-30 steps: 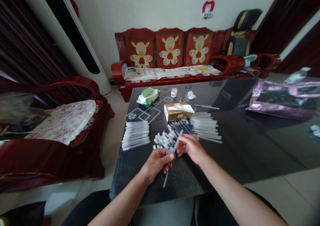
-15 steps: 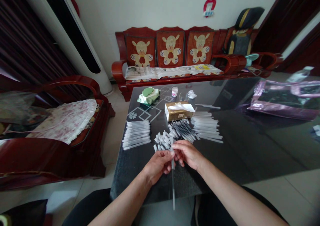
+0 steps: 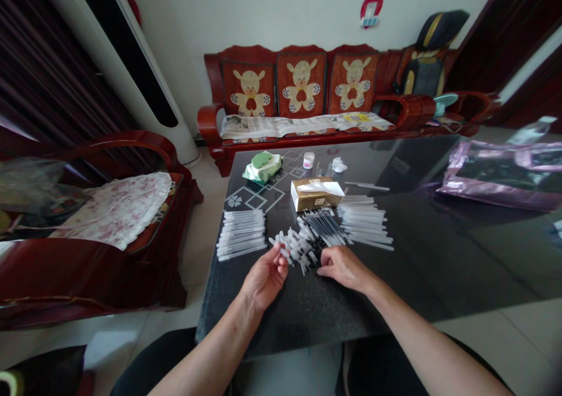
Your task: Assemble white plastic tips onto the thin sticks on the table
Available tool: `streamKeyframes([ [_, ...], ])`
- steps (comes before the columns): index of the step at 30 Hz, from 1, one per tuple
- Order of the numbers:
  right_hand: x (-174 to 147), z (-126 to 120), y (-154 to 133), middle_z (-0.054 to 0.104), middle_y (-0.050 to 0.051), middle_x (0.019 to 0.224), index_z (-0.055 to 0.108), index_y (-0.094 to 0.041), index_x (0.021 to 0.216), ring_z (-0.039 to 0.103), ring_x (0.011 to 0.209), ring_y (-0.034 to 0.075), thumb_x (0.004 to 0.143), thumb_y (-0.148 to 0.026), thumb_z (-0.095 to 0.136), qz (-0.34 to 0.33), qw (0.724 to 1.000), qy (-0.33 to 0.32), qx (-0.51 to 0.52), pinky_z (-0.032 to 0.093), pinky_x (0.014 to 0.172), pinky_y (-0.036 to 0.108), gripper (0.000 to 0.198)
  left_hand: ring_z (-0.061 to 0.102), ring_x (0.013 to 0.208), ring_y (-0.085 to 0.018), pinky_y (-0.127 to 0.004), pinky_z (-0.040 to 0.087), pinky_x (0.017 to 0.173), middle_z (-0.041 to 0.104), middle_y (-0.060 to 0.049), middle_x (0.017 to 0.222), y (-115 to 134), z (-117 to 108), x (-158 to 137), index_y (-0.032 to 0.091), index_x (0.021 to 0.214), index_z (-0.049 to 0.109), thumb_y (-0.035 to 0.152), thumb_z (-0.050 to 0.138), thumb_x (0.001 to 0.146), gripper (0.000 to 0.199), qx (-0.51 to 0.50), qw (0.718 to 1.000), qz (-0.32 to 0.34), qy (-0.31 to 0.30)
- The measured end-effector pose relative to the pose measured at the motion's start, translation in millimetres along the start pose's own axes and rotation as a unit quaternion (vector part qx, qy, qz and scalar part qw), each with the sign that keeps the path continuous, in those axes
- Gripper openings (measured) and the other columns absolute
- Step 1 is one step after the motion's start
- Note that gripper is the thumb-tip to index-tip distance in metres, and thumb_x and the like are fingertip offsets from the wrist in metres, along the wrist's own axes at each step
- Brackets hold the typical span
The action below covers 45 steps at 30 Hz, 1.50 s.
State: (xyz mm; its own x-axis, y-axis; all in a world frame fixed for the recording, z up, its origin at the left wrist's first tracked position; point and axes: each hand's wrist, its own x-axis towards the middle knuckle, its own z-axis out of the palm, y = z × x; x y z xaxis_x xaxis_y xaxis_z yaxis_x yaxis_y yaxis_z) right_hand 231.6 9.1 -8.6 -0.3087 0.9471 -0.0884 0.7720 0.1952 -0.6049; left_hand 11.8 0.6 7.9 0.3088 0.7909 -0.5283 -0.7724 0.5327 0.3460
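Note:
My left hand (image 3: 267, 274) pinches a small whitish pen cap (image 3: 283, 251) at the left edge of a heap of similar caps (image 3: 298, 245). To its right, my right hand (image 3: 345, 267) has its fingers closed at a pile of small black pieces (image 3: 314, 257); whatever is between those fingertips is hidden. Just beyond the hands lie dark, thin pen refills (image 3: 327, 227) in a bundle. A stack of frosted pen barrels (image 3: 364, 223) is on the right. On the left, whitish pens (image 3: 241, 233) with dark ends lie in a row.
A gold tissue box (image 3: 317, 196) stands behind the refills on the dark glossy table (image 3: 281, 320). Farther back are a green wipes pack (image 3: 262, 166), a small white tub (image 3: 308, 160) and crumpled tissue (image 3: 339, 165). A pink-edged plastic bag (image 3: 500, 176) lies at the right.
The long clear tube that both hands held upright is gone from them. My left hand has moved left and forward to the caps, my right hand slightly right to the black pieces.

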Motion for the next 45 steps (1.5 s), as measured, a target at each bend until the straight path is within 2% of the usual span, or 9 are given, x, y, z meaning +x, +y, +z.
streamKeyframes([
  [8,3,7,0,0.066,0.003,0.065,0.063,-0.019,0.062,0.061,0.066,0.017,0.069,-0.023,0.065,-0.001,0.997,-0.007,-0.077,0.036,0.059,0.025,0.009,0.058,0.051,-0.006,-0.013,0.049,0.044,0.062,-0.002,0.066,-1,-1,1,0.011,0.083,0.061,0.017,0.06,0.085,0.006,0.074,0.996,0.051,0.002],
  [11,2,5,1,0.064,0.002,0.061,0.061,-0.018,0.061,0.061,0.061,0.016,0.069,-0.02,0.062,0.003,1.0,-0.008,-0.009,0.039,0.057,0.024,0.009,0.06,0.053,-0.007,-0.014,0.052,0.048,0.062,-0.002,0.065,-2,-3,2,0.011,0.082,0.061,0.016,0.063,0.083,0.006,0.094,0.993,0.066,-0.009],
  [13,2,3,0,0.063,0.001,0.056,0.06,-0.017,0.065,0.06,0.051,0.014,0.072,-0.023,0.06,0.035,0.992,-0.039,0.114,0.04,0.049,0.023,0.009,0.06,0.054,-0.007,-0.014,0.053,0.05,0.063,-0.002,0.064,-3,-4,2,0.011,0.081,0.062,0.016,0.065,0.081,0.006,0.107,0.991,0.074,-0.015],
  [18,0,-3,-11,0.068,0.004,0.064,0.059,-0.014,0.082,0.064,0.049,0.016,0.073,-0.032,0.064,0.062,0.875,-0.095,0.471,0.05,0.046,0.026,0.021,0.064,0.06,-0.009,-0.017,0.055,0.057,0.065,-0.002,0.067,-8,-5,2,0.011,0.08,0.062,0.013,0.07,0.076,0.009,0.129,0.987,0.093,-0.009],
  [21,-1,-3,-18,0.07,0.006,0.067,0.06,-0.012,0.085,0.067,0.054,0.018,0.073,-0.03,0.066,0.049,0.821,-0.1,0.56,0.055,0.051,0.031,0.022,0.066,0.065,-0.011,-0.019,0.056,0.061,0.066,-0.003,0.07,-10,-5,2,0.011,0.08,0.062,0.012,0.073,0.072,0.013,0.135,0.985,0.105,-0.02],
  [24,0,-2,-20,0.07,0.007,0.068,0.061,-0.011,0.085,0.067,0.055,0.018,0.074,-0.028,0.068,0.046,0.799,-0.096,0.591,0.055,0.052,0.032,0.022,0.068,0.067,-0.013,-0.021,0.056,0.064,0.067,-0.003,0.07,-13,-6,2,0.011,0.081,0.062,0.012,0.074,0.071,0.015,0.143,0.983,0.11,-0.027],
  [31,2,4,-23,0.071,0.007,0.069,0.063,-0.011,0.086,0.068,0.055,0.018,0.075,-0.026,0.068,0.055,0.769,-0.087,0.631,0.056,0.053,0.031,0.019,0.068,0.068,-0.014,-0.023,0.056,0.067,0.07,-0.006,0.071,-16,-7,2,0.01,0.083,0.062,0.012,0.074,0.07,0.018,0.156,0.981,0.109,-0.03],
  [36,3,11,-26,0.07,0.005,0.066,0.064,-0.011,0.085,0.066,0.052,0.016,0.073,-0.023,0.07,0.057,0.765,-0.035,0.641,0.056,0.052,0.03,0.018,0.068,0.068,-0.015,-0.023,0.056,0.068,0.07,-0.006,0.071,-18,-7,2,0.01,0.082,0.061,0.009,0.073,0.07,0.017,0.148,0.982,0.111,-0.024],
  [45,3,13,-27,0.071,0.007,0.071,0.064,-0.011,0.086,0.068,0.057,0.018,0.072,-0.019,0.071,0.055,0.76,-0.042,0.646,0.058,0.056,0.034,0.017,0.068,0.068,-0.015,-0.024,0.057,0.069,0.07,-0.006,0.072,-18,-7,3,0.011,0.082,0.062,0.011,0.074,0.069,0.018,0.15,0.981,0.122,-0.029],
])
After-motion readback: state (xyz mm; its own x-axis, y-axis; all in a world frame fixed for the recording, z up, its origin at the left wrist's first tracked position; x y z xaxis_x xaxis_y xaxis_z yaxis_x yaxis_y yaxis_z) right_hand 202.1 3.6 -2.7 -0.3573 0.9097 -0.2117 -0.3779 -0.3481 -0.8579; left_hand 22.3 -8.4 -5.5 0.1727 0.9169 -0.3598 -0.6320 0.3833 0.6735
